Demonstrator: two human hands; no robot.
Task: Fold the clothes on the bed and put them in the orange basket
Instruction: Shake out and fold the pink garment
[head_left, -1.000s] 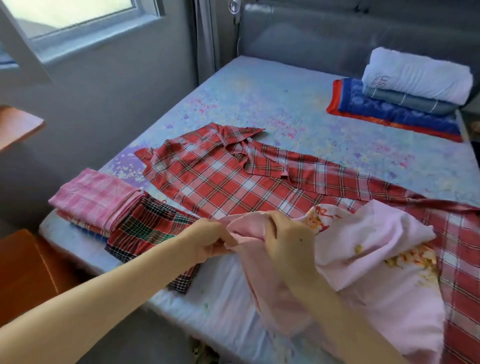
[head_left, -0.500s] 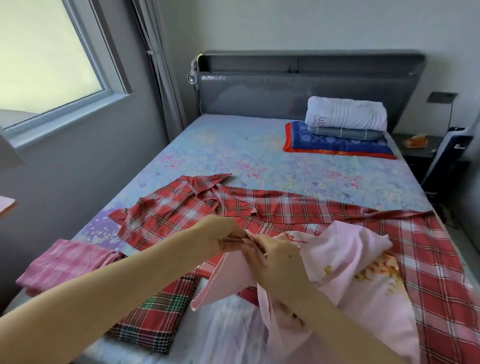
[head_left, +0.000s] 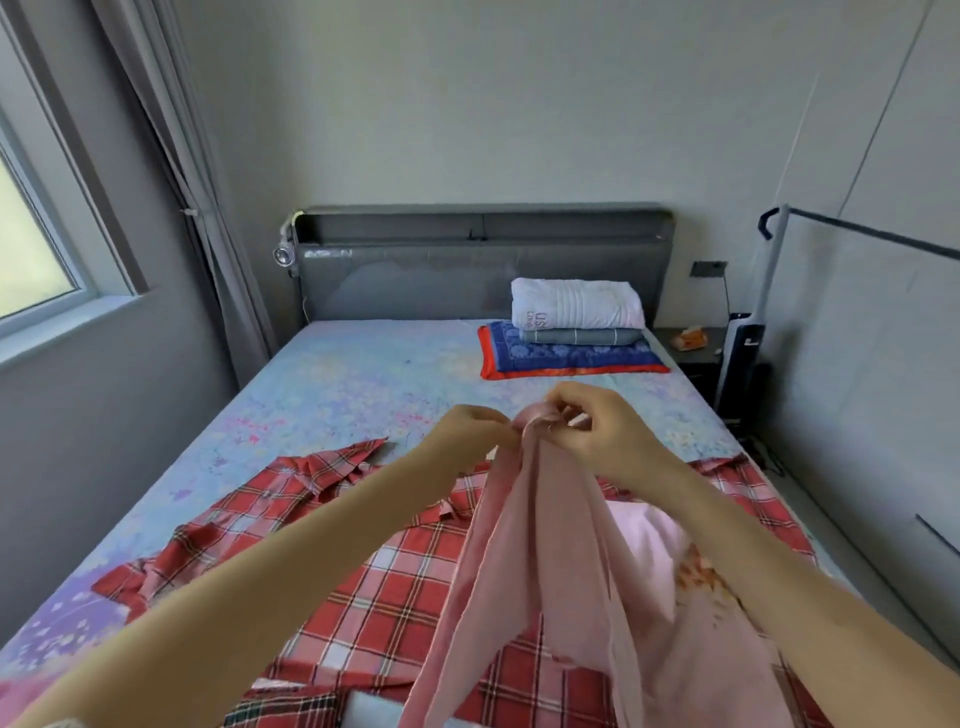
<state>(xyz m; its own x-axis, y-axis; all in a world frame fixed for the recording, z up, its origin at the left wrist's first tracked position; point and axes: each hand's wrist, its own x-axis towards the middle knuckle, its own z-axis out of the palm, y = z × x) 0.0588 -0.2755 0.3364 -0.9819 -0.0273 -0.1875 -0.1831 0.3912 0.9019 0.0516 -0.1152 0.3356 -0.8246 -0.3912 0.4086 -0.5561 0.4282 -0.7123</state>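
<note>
Bed (head_left: 363, 374): carrying the clothes.
Red plaid shirt (head_left: 389, 597): lying unfolded across the near half.
Pink garment (head_left: 540, 571): hanging above the shirt.
Left hand (head_left: 467, 431): fingers pinching its bunched top.
Right hand (head_left: 597, 431): fingers pinching likewise.
Folded stack (head_left: 571, 332): sitting far right.

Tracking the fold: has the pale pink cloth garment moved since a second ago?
Yes, upward. The pale pink cloth garment lay bunched on the red plaid shirt; now it hangs above it from the left hand and right hand.
</note>
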